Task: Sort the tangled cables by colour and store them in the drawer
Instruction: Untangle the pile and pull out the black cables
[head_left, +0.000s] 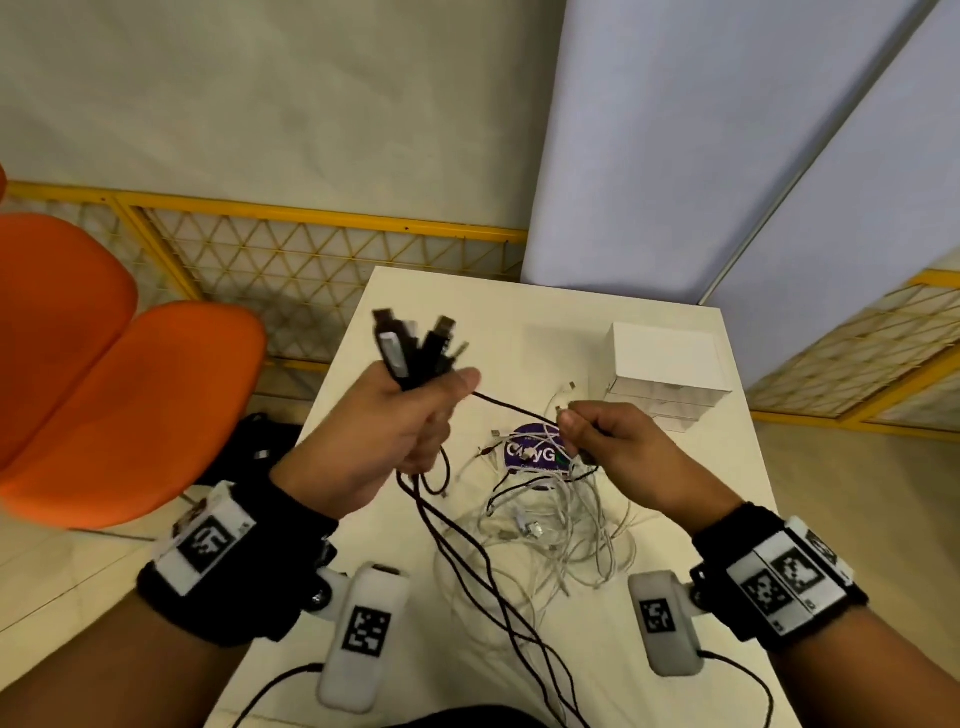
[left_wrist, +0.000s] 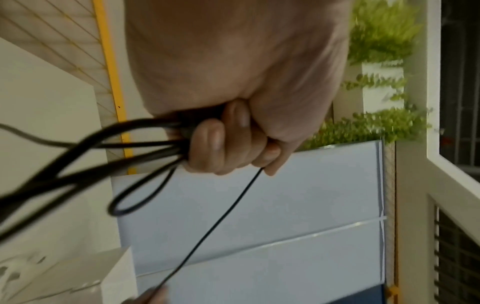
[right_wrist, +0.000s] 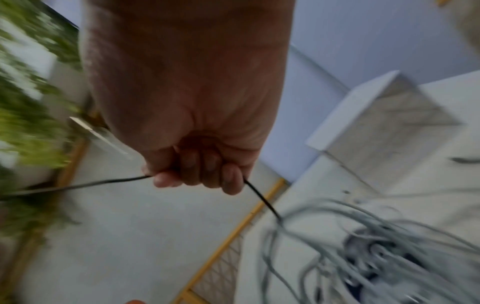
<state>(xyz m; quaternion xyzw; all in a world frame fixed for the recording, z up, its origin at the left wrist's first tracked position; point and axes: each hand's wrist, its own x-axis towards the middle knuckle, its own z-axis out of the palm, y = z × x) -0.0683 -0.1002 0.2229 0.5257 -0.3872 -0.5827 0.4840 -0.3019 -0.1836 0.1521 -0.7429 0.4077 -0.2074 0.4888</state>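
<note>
Black cables (head_left: 415, 358) are bunched in the left hand (head_left: 395, 426), fist clenched round them, plugs pointing up, tails trailing to the near edge of the table (head_left: 675, 597); the right hand (head_left: 618, 447) pinches one black strand (head_left: 511, 410) stretched taut between the two hands. White cables (head_left: 561, 530) lie heaped mid-table, right of the trailing tails; the drawer unit (head_left: 667, 374) stands at the far right. That strand seems to run down into the heap; a hard tug may drag white cables along or tighten a knot.
</note>
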